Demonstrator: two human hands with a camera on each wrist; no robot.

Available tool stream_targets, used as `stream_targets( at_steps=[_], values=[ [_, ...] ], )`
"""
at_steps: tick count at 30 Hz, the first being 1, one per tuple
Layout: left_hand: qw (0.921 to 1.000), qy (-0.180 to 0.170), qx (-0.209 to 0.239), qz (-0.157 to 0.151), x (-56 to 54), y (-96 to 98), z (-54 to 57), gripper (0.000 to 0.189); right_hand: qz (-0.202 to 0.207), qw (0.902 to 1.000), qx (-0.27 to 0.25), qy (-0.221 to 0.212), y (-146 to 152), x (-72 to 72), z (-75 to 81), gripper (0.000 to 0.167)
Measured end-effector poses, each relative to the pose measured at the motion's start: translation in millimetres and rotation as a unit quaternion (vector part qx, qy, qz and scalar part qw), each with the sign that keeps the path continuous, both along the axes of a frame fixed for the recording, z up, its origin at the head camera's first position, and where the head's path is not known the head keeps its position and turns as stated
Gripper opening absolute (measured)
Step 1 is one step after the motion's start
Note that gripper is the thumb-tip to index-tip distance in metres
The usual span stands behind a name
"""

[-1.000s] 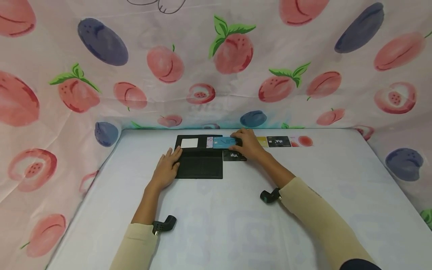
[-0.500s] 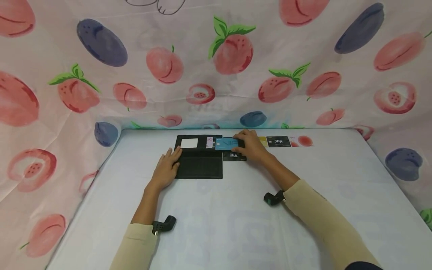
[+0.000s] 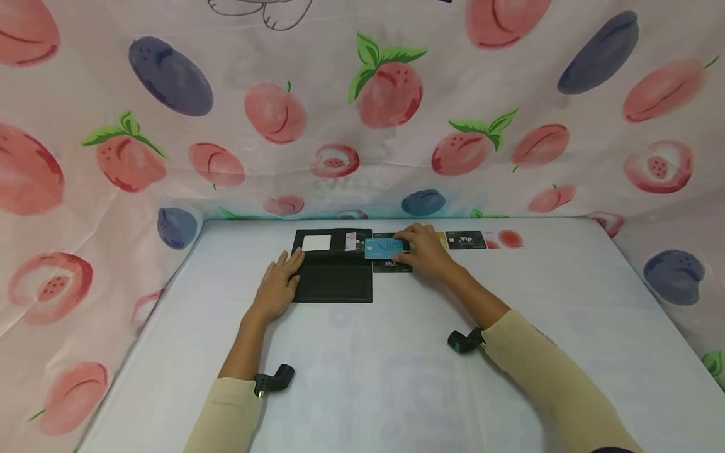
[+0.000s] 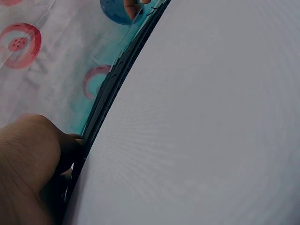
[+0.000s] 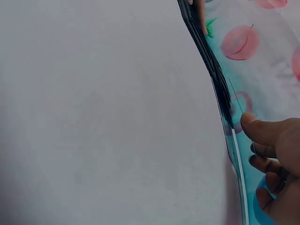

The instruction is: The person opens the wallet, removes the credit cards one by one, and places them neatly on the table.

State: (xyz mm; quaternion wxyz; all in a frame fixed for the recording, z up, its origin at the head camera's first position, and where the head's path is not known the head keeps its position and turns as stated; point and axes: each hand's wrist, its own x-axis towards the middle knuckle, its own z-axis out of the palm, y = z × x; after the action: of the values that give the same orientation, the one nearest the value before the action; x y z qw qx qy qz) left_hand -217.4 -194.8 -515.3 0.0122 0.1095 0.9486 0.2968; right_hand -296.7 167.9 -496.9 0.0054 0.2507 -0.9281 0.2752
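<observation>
A black wallet (image 3: 333,284) lies unfolded on the white table. My left hand (image 3: 276,288) rests on its left edge, fingers extended, and the left wrist view shows that hand (image 4: 30,157) against the dark edge. Between thumb and fingers my right hand (image 3: 428,250) pinches the right end of a blue card (image 3: 382,248) lettered VIP. This card is over the wallet's right edge and partly covers black cards there. In the right wrist view the same hand (image 5: 276,150) holds it raised, seen almost edge-on. A white panel (image 3: 316,243) and a small patterned piece (image 3: 351,241) show in the wallet's upper half.
Right of the wallet lies a black card (image 3: 396,268) with upside-down lettering. A yellow card (image 3: 442,238), partly hidden by the right hand, a black Vip card (image 3: 466,240) and a peach-patterned card (image 3: 503,239) form a row. Fruit-printed cloth (image 3: 334,113) hangs behind the table.
My right hand has shifted slightly right and toward me with the blue card, uncovering more of the wallet's upper right. The left hand has stayed on the wallet.
</observation>
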Motion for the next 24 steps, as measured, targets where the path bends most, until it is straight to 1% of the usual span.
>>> stream_targets(
  at_steps=[3, 8, 14, 24],
  values=[
    [1.0, 0.001, -0.002, 0.001, 0.5, 0.6, 0.2, 0.055, 0.001, 1.0, 0.006, 0.007, 2.6, 1.6, -0.5, 0.056],
    [1.0, -0.002, -0.007, 0.004, 0.0, 0.9, -0.3, 0.055, -0.002, 0.9999, -0.004, 0.01, 7.2, 3.6, 0.5, 0.055],
    [1.0, 0.001, -0.005, 0.0, -0.6, 0.2, 0.0, 0.055, -0.005, 0.9998, -0.01, 0.017, 12.6, 5.9, -0.7, 0.053],
    [1.0, -0.002, -0.003, 0.002, -1.3, -1.3, -3.2, 0.055, -0.006, 0.9996, -0.022, 0.016, 20.0, 10.5, -2.6, 0.052]
  ],
)
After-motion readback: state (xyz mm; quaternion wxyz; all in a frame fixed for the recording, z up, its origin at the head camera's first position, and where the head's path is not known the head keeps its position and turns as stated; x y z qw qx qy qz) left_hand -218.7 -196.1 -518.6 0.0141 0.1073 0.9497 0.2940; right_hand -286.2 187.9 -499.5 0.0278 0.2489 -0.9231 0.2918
